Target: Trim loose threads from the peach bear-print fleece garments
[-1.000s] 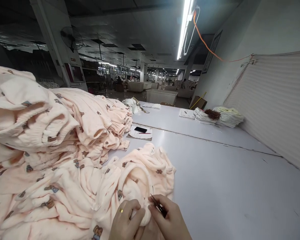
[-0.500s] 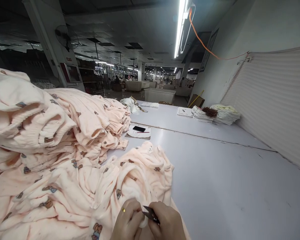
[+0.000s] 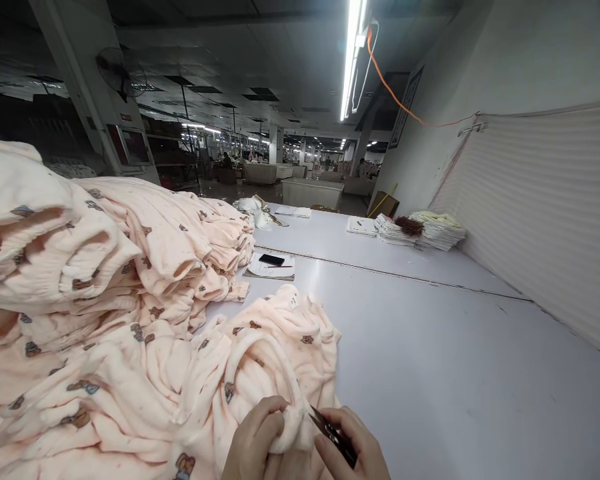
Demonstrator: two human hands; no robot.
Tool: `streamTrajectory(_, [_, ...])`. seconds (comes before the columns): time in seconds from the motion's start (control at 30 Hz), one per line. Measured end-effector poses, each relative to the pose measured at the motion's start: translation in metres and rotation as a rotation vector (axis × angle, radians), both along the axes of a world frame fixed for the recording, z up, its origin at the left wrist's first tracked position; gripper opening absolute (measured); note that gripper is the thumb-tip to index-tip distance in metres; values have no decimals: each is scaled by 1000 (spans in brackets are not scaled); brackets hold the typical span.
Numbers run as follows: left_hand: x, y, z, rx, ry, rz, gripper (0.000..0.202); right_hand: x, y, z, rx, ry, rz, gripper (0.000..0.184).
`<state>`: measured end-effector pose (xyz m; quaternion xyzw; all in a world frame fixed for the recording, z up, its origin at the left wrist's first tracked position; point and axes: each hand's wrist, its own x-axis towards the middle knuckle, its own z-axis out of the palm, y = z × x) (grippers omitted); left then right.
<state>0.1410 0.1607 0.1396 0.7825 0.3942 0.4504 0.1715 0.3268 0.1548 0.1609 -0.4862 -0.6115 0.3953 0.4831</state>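
A pale pink fleece garment (image 3: 300,333) with small printed bears lies bunched on the table in front of me. My left hand (image 3: 257,437) is closed on a rolled edge of it, fingers curled round the fabric. In my right hand (image 3: 355,443) is a pair of dark thread snips (image 3: 333,433), blades pointing up and left, with their tips beside the held edge. Whether the blades touch the cloth I cannot tell. A small white label (image 3: 293,301) shows near the garment's far end.
A tall heap of similar pink garments (image 3: 105,247) fills the left. Beyond lie a phone (image 3: 272,260) on papers (image 3: 255,270), and stacked white cloths (image 3: 437,230) near the striped curtain (image 3: 540,220). A seam (image 3: 380,272) crosses the pale tabletop (image 3: 430,353).
My right hand with the snips has moved slightly right, away from my left hand. More of the held fabric edge shows between the hands. The whole view has shifted a little.
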Motion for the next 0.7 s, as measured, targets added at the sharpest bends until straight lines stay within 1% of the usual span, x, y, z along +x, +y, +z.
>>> streamTrajectory(0.03, [0, 0, 0, 21, 14, 1, 20, 4, -1, 0, 24, -66, 13, 29])
streamTrajectory(0.1, [-1, -1, 0, 112, 58, 15, 20, 8, -1, 1, 61, -137, 31, 27])
streamTrajectory(0.2, [-3, 0, 2, 224, 127, 34, 18, 8, 3, 8, 72, -228, 89, 25])
streamTrajectory(0.33, [-5, 2, 5, 257, 170, 34, 18, 10, 7, 21, -3, -319, 178, 22])
streamTrajectory(0.43, [-6, 0, 4, 221, 161, 19, 18, 14, 8, 24, -45, -332, 157, 21])
streamTrajectory(0.53, [-4, -2, 5, 72, 88, 0, 14, 16, 8, 20, -69, -283, 120, 22])
streamTrajectory(0.57, [-3, -2, 7, -19, 38, 12, 10, 15, 9, 17, -78, -242, 101, 23])
streamTrajectory(0.63, [0, 0, 14, -255, -94, 77, 4, 11, 9, 10, -89, -138, 28, 25])
streamTrajectory(0.7, [0, 5, 24, -483, -213, 139, 10, 3, 9, 3, -81, -47, -60, 31])
